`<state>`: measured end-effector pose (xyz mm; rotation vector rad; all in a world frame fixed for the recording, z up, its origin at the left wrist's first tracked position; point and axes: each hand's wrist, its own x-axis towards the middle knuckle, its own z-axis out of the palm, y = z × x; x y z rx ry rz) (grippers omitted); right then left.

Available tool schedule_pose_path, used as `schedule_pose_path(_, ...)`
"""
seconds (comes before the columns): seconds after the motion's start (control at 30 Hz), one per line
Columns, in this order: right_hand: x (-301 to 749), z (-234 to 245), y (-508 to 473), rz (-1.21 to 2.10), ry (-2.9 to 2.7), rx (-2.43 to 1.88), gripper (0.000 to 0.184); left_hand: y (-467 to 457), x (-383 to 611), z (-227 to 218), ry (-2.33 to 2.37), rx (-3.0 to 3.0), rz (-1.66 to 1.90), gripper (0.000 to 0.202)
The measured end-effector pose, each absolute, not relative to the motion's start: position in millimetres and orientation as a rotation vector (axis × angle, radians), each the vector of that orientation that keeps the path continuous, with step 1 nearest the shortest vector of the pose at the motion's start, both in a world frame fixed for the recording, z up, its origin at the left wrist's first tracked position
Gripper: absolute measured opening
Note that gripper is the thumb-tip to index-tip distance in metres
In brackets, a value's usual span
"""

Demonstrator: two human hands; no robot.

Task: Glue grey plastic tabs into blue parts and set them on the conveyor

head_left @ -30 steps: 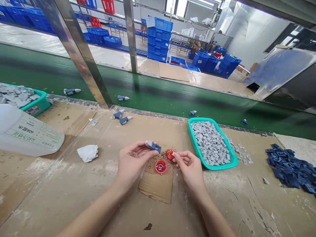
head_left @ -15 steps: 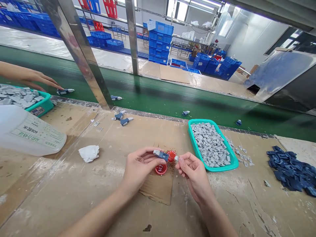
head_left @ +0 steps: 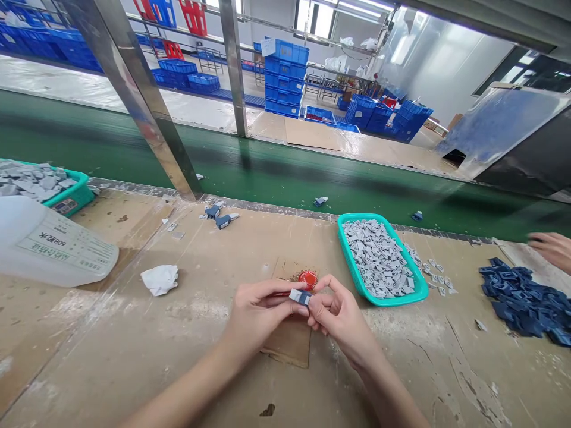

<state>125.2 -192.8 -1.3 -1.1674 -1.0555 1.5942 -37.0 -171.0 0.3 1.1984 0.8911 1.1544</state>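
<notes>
My left hand [head_left: 254, 309] pinches a small dark blue plastic part with a light grey tip [head_left: 300, 296] between thumb and fingers. At the part's right end, my right hand [head_left: 336, 312] is closed with its thumb and fingertips against it; the small grey piece there is mostly covered by the fingers. Just behind the fingers a red cap-like dish [head_left: 307, 279] sits on a piece of cardboard [head_left: 289, 348]. The second red dish is largely hidden by my left hand. A teal basket [head_left: 422, 291] full of small grey pieces [head_left: 379, 258] stands right of my hands.
A heap of dark blue parts [head_left: 526, 303] lies at the right, with a co-worker's hand [head_left: 553, 246] beyond it. Blue-grey parts [head_left: 225, 220] lie near the green belt [head_left: 267, 172]. A white bottle [head_left: 66, 249], crumpled tissue [head_left: 159, 279] and metal post [head_left: 234, 71] also stand around.
My hands have come together: the grey piece in my right hand now meets the blue part, which has turned. Parts on the belt moved left. A co-worker's hand left at left; another appeared at right.
</notes>
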Motion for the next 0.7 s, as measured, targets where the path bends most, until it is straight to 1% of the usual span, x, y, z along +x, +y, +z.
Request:
schedule_pose_path(0.17,121.5,3.1,-196.5,1.607,-1.058,-1.153,0.039,-171.9,-38.4,2.4,0.893,1.273,1.134,0.025)
schedule_pose_path(0.27,120.7,11.7,-195.4,1.552,-1.065,-1.165,0.036,-171.5,-36.0,5.0,0.884,1.238,1.062,0.033)
schedule_pose_path(0.33,128.5,17.9,-193.0,1.447,-1.116,-1.216,0.033,-170.1,-32.2,6.1,0.878,1.218,0.996,0.041)
schedule_pose_path(0.4,146.9,20.7,-190.7,1.227,-1.17,-1.323,0.032,-167.1,-28.6,5.9,0.904,1.264,0.95,0.045)
schedule_pose_path(0.57,211.0,3.3,-187.8,0.317,-1.272,-1.838,0.027,-133.4,-39.4,2.9,1.034,1.513,0.96,0.048)
schedule_pose_path(0.63,224.8,-7.2,-185.6,0.137,-1.371,-1.932,0.03,-100.8,-51.4,4.4,1.139,1.681,0.957,0.044)
schedule_pose_path(0.7,229.5,-15.2,-182.8,0.1,-1.445,-1.954,0.03,-59.0,-60.0,8.2,1.285,1.861,0.915,0.042)
